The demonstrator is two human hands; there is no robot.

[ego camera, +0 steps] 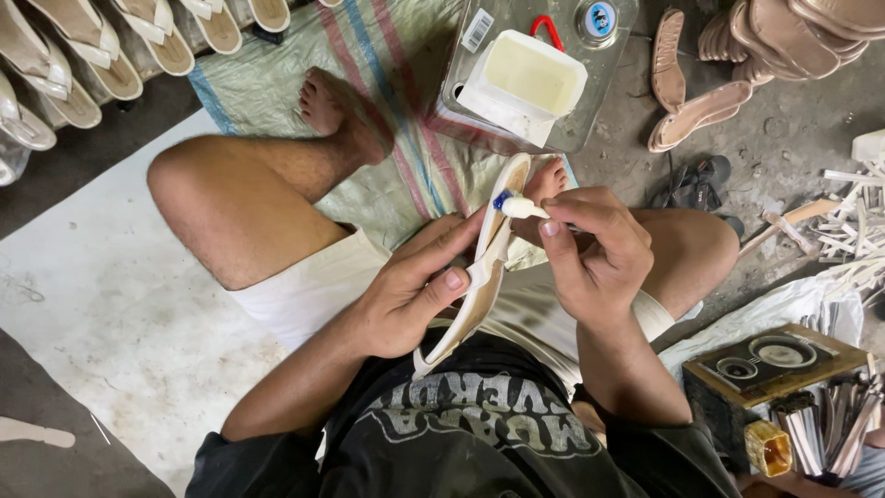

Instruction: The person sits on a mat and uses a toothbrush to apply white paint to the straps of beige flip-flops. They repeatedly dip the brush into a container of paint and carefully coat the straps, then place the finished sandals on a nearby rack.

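Sandal sole (489,263): cream, narrow, held on edge above the lap, toe end pointing away toward the bare foot (546,180). Left hand (410,295): closed around the sole's middle, thumb pressed on the near edge, fingers behind. Glue tube (518,207): small, white with a blue tip, nozzle touching the upper edge of the sole. Right hand (595,249): pinched shut on the tube between thumb and fingers. Tub (525,78): white, square, open, holding pale yellowish paste; stands on a clear plastic lid just beyond the sole. Woven mat (387,101): striped, under the legs. Finished sandals (83,46): cream, in rows, far left. Tan soles (710,101): stacked on concrete, far right. Wooden box (774,364): near the right elbow, beside metal strips.
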